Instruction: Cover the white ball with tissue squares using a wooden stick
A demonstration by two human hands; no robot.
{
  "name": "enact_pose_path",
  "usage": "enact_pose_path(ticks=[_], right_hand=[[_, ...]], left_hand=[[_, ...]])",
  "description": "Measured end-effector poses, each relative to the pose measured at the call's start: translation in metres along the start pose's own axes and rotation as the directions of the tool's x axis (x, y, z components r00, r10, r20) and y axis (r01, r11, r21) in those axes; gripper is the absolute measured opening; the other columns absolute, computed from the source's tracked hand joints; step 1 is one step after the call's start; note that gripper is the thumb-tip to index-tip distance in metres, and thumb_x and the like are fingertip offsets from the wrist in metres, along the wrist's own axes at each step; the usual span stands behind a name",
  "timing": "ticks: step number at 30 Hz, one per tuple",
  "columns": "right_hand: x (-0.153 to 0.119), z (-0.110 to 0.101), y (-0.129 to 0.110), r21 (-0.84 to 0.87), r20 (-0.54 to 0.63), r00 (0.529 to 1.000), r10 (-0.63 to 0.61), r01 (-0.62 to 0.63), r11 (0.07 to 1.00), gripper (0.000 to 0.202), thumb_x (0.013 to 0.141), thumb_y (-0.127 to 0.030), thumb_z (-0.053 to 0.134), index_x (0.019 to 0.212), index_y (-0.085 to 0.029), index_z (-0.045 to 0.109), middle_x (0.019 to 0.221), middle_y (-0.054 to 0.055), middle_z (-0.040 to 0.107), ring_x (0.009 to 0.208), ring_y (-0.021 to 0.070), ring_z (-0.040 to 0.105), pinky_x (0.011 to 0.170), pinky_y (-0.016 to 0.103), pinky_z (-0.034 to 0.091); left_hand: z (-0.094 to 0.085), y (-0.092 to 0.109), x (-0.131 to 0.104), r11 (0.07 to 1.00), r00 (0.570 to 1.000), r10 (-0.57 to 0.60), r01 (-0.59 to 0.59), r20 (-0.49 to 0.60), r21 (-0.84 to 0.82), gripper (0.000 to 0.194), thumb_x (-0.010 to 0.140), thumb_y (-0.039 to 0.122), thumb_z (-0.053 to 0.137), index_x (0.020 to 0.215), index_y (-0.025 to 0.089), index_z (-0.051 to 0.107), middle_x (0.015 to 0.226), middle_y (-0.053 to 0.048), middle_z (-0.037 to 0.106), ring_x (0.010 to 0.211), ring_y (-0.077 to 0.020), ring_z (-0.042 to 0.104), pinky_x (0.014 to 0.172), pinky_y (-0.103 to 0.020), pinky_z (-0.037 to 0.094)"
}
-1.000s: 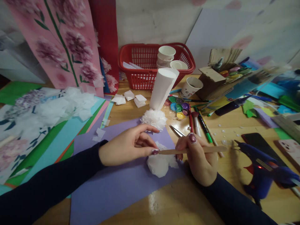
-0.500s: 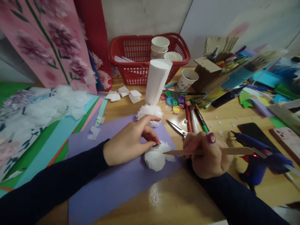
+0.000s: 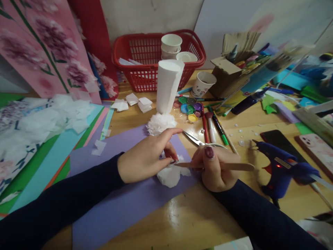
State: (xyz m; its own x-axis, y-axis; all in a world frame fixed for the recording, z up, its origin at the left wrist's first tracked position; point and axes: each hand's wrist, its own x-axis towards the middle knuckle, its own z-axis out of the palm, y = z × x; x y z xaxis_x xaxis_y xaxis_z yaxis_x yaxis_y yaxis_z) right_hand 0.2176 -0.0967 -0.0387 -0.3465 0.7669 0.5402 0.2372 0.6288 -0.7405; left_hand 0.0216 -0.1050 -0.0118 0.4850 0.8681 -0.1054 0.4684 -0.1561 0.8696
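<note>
My right hand (image 3: pixel 220 170) is closed around a flat, pointed wooden stick (image 3: pixel 240 167). The stick's tip points left and reaches the fingertips of my left hand (image 3: pixel 148 158). There, thumb and fingers are pinched together at the upper edge of a piece of white tissue paper (image 3: pixel 169 177), partly hidden by them. Under the tissue lies a sheet of purple paper (image 3: pixel 111 205). A fluffy white tissue flower (image 3: pixel 161 124) sits just beyond my left hand, at the sheet's far edge.
Scissors (image 3: pixel 194 138) lie beyond my right hand. A blue glue gun (image 3: pixel 278 173) with a lit red light stands to the right, near a phone (image 3: pixel 282 146). Behind are a white paper roll (image 3: pixel 168 86), paint pots (image 3: pixel 191 109), a paper cup (image 3: pixel 204 84) and a red basket (image 3: pixel 137 78).
My right hand has moved left with the wooden stick, bringing its tip to my left fingertips. The camera's view has shifted slightly.
</note>
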Motion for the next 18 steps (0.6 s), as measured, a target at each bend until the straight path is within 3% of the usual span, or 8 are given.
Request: enact_pose_path(ticks=[3, 7, 9, 13, 18], right_hand=[[0.002, -0.003, 0.002, -0.052, 0.100, 0.994, -0.054, 0.059, 0.997, 0.039, 0.096, -0.018, 0.040, 0.061, -0.019, 0.058, 0.050, -0.002, 0.056, 0.040, 0.0088, 0.050, 0.042, 0.024, 0.037], [0.000, -0.001, 0.004, -0.086, 0.119, 0.992, -0.050, 0.061, 0.994, 0.036, 0.095, -0.018, 0.040, 0.063, -0.019, 0.056, 0.051, -0.002, 0.054, 0.042, 0.0084, 0.049, 0.043, 0.024, 0.036], [-0.001, 0.000, 0.004, -0.119, 0.122, 0.989, -0.087, 0.101, 0.988, 0.035, 0.095, -0.018, 0.041, 0.063, -0.018, 0.055, 0.051, -0.002, 0.053, 0.042, 0.0085, 0.049, 0.043, 0.023, 0.035], [0.002, 0.003, 0.004, -0.193, 0.171, 0.976, -0.134, 0.167, 0.967, 0.039, 0.095, -0.018, 0.039, 0.059, -0.017, 0.054, 0.049, -0.001, 0.053, 0.041, 0.0086, 0.049, 0.042, 0.024, 0.034], [0.004, 0.004, 0.004, -0.202, 0.208, 0.972, -0.114, 0.157, 0.967, 0.037, 0.094, -0.016, 0.040, 0.059, -0.016, 0.054, 0.049, -0.002, 0.051, 0.040, 0.0067, 0.046, 0.041, 0.022, 0.034]], left_hand=[[-0.001, -0.001, -0.001, 0.999, 0.999, 0.032, -0.032, -0.011, 0.029, 0.059, 0.081, 0.003, 0.055, 0.136, 0.014, 0.035, 0.092, -0.002, 0.072, 0.086, -0.0157, 0.067, 0.079, -0.027, 0.049], [-0.009, -0.006, -0.012, 0.982, 0.993, 0.077, -0.061, -0.087, 0.178, 0.051, 0.083, 0.012, 0.058, 0.132, 0.018, 0.043, 0.111, -0.005, 0.067, 0.101, -0.0179, 0.063, 0.090, -0.031, 0.049], [-0.014, -0.011, -0.023, 0.966, 0.994, 0.049, -0.023, -0.094, 0.257, 0.058, 0.082, 0.021, 0.065, 0.135, 0.021, 0.040, 0.126, -0.008, 0.061, 0.114, -0.0223, 0.058, 0.098, -0.036, 0.047], [-0.019, -0.025, -0.042, 0.931, 1.000, -0.009, 0.008, 0.000, 0.365, 0.079, 0.080, 0.034, 0.069, 0.145, 0.023, 0.025, 0.150, -0.011, 0.040, 0.136, -0.0282, 0.041, 0.112, -0.045, 0.036], [-0.015, -0.036, -0.049, 0.923, 0.998, -0.017, -0.011, 0.067, 0.385, 0.083, 0.083, 0.035, 0.066, 0.148, 0.021, 0.017, 0.154, -0.013, 0.033, 0.141, -0.0260, 0.033, 0.115, -0.044, 0.032]])
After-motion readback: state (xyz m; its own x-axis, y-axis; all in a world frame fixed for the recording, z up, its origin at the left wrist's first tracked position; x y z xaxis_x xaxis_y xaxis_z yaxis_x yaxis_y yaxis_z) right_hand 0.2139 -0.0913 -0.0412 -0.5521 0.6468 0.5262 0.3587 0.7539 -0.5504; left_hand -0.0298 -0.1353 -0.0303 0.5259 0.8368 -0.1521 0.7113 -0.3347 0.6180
